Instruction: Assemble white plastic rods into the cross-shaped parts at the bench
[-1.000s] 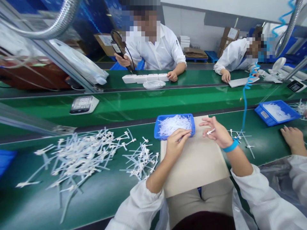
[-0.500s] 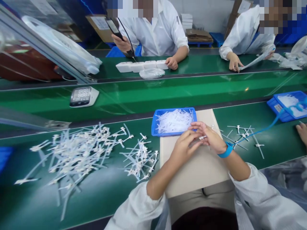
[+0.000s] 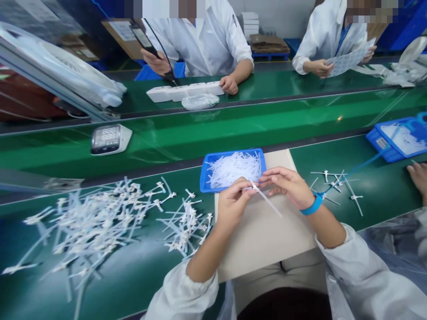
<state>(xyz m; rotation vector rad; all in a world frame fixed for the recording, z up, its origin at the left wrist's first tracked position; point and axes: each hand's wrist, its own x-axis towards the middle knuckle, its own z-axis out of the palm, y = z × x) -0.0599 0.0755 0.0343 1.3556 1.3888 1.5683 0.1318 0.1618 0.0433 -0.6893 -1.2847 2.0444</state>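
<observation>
My left hand (image 3: 234,202) pinches a small white plastic connector with a thin tube (image 3: 271,206) sticking out of it toward the lower right. My right hand (image 3: 289,186), with a blue strap on its wrist, is just right of the connector, its fingers loosely curved and apart. Whether a right fingertip touches the piece I cannot tell. Beyond both hands a blue tray (image 3: 204,187) holds many short clear tube pieces. Under the hands lies a beige board (image 3: 263,240).
To the left lie a large pile of tubed connectors (image 3: 96,226) and a smaller pile (image 3: 188,224). More connectors (image 3: 336,183) and another blue bin (image 3: 387,149) are at right, by another person's hand (image 3: 418,175). A display device (image 3: 110,139) stands ahead; two people work opposite.
My left hand has moved left and now shows the connector with its tube pointing down right. My right hand has drawn apart from it. The view has shifted slightly right.
</observation>
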